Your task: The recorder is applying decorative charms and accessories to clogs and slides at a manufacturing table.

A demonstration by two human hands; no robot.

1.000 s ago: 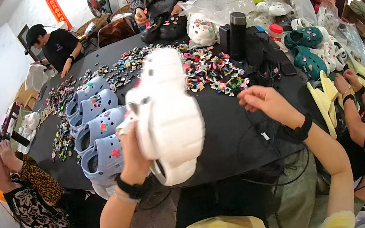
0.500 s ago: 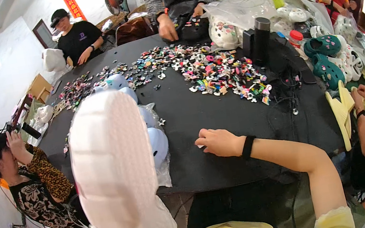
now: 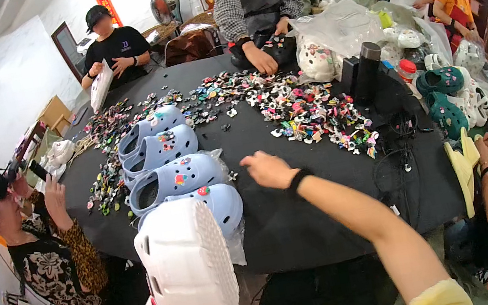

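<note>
A white clog (image 3: 192,273) is raised close in front of me, its sole edge to the right. My left hand is hidden behind it; the clog hangs off the table and my right hand is elsewhere, so the left holds it. My right hand (image 3: 270,171) is over the black table, fingers closed together, pointing toward the blue clogs; anything between the fingertips is too small to make out. Several light blue clogs (image 3: 186,174) with charms on them stand in a row left of it. Beyond lies a long heap of small colourful shoe charms (image 3: 302,109).
Black table (image 3: 318,204) curves around. A dark cylinder (image 3: 368,72) and cables (image 3: 405,157) stand at right, near green clogs (image 3: 445,110) and yellow slippers (image 3: 464,169). Co-workers sit or stand around; one across handles a black clog (image 3: 278,48), another at left raises a phone (image 3: 38,170).
The white clog has moved lower and to the right and turned, uncovering the blue clogs. My right hand has moved forward across the table. The person at left has raised a phone.
</note>
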